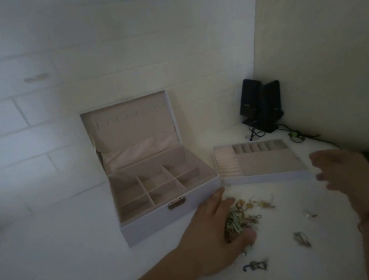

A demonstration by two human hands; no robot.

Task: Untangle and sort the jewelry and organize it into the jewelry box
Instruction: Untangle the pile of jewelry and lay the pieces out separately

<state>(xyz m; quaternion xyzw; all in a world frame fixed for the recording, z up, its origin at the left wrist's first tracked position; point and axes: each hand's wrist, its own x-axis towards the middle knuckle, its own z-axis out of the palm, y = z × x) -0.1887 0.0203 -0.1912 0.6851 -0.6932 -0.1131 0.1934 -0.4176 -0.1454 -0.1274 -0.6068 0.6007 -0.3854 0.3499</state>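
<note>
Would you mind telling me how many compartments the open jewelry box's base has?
6, in two rows of three inside the jewelry box: three along the back by the lid, three along the front by the clasp. All look empty; the front wall hides part of the front row's floors.

- Jewelry box [167, 218], lid raised, stands on worktop [54, 271], left.
- Removable tray [260, 163] lies just right of it.
- Tangled jewelry [242, 215] lies before both.
- Speakers [260, 105] stand behind, in the corner.

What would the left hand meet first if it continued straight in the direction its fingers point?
Probably the removable tray: the left hand lies by the tangled jewelry, fingertips almost at the tray's near-left corner beside the jewelry box. Depth is unclear.
</note>
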